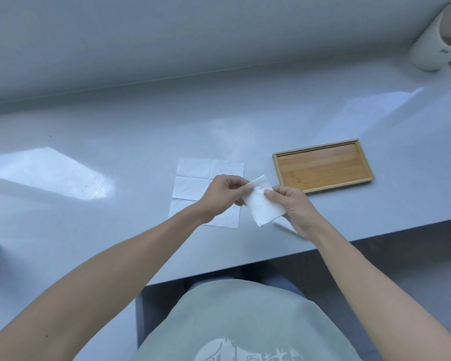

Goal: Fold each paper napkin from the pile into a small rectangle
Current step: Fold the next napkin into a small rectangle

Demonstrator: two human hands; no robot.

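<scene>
I hold the folded napkin (263, 207) just above the table (115, 230), my left hand (223, 192) pinching its far left corner and my right hand (293, 204) pinching its right edge. The paper is thin: if my fingers pull apart, I judge it could tear, or the layers slip and skew the fold. The open napkin (193, 178) lies flat beneath, left of the wooden tray (359, 152).
</scene>
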